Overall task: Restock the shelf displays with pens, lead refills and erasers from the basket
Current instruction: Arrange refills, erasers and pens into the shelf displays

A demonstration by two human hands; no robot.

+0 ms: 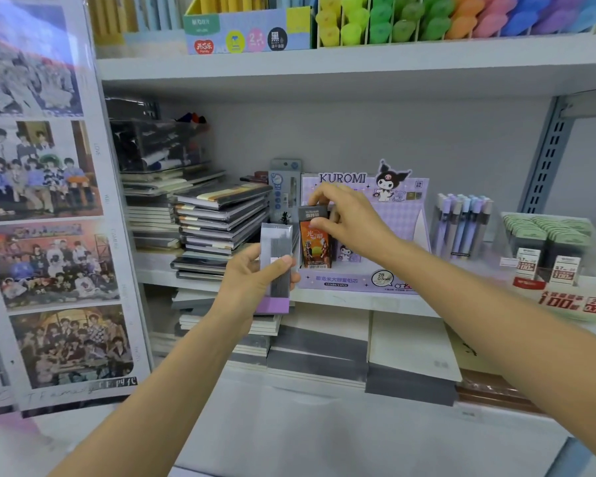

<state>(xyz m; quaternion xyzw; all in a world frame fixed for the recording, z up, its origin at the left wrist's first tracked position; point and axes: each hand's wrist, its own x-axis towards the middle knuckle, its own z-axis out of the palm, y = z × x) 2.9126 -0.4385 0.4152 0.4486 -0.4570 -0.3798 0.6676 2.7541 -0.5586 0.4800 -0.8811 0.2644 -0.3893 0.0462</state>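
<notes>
A purple Kuromi display box (pixel 398 215) for lead refills stands on the middle shelf. My right hand (pixel 348 218) pinches the dark top of an orange lead refill case (pixel 313 246) standing upright at the box's left end. My left hand (pixel 255 280) holds a stack of lead refill cases (pixel 277 266) with clear bodies and purple bases, just left of and in front of the box. The basket is out of view.
Stacked notebooks (pixel 217 222) fill the shelf left of the box. Pastel pens (pixel 461 225) and a red-and-white lead refill display (pixel 551 263) stand to its right. More notebooks (pixel 324 349) lie on the shelf below. A photo poster (pixel 49 208) hangs at left. Colourful pens (pixel 427 18) line the top shelf.
</notes>
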